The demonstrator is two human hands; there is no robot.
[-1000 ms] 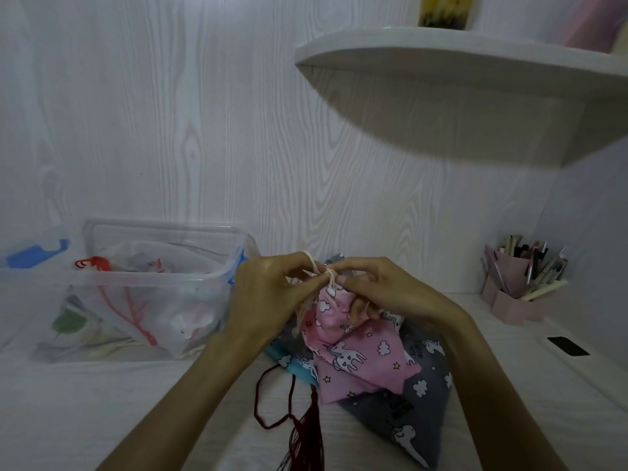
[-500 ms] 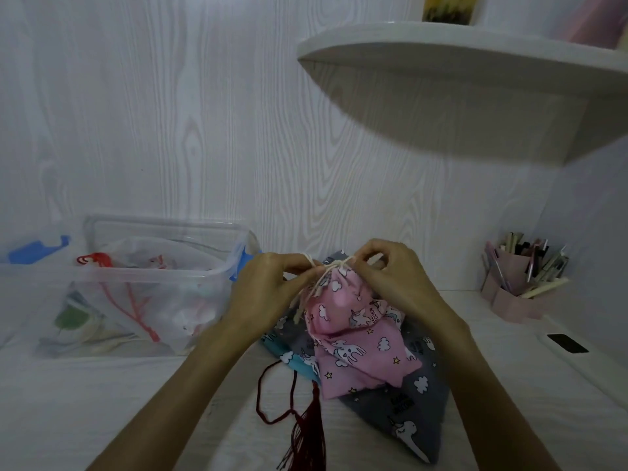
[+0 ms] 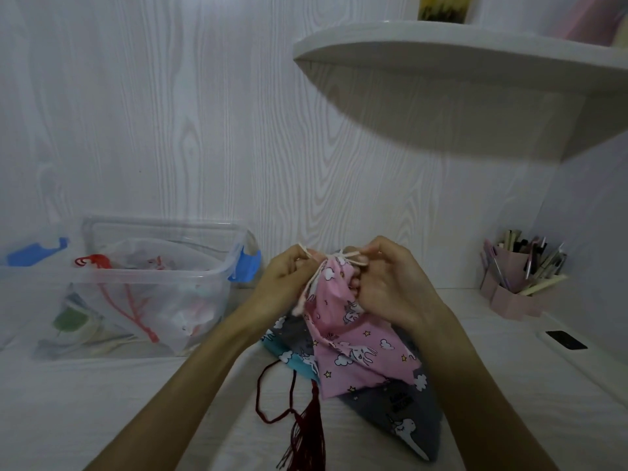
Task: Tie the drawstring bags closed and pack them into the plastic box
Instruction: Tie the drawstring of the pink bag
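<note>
A pink unicorn-print drawstring bag (image 3: pixel 353 351) is lifted by its gathered neck over a grey unicorn bag (image 3: pixel 404 413) and a teal one (image 3: pixel 299 360) lying on the white table. My left hand (image 3: pixel 285 283) pinches a strand of the cream drawstring (image 3: pixel 311 283) at the neck's left. My right hand (image 3: pixel 384 283) pinches the other cord end at the neck's right and curls round the pink cloth. The clear plastic box (image 3: pixel 156 271) with blue latches stands to the left, holding a translucent bag with a red cord.
A dark red cord with a tassel (image 3: pixel 306 433) lies on the table in front of the bags. A pink pen holder (image 3: pixel 516 287) stands at the right, a black phone (image 3: pixel 565 339) beside it. A white corner shelf (image 3: pixel 475 62) juts out overhead.
Both hands have kept working the cream cord at the pink bag's neck. The neck is raised a little and drawn tighter, and my right hand has shifted over its top.
</note>
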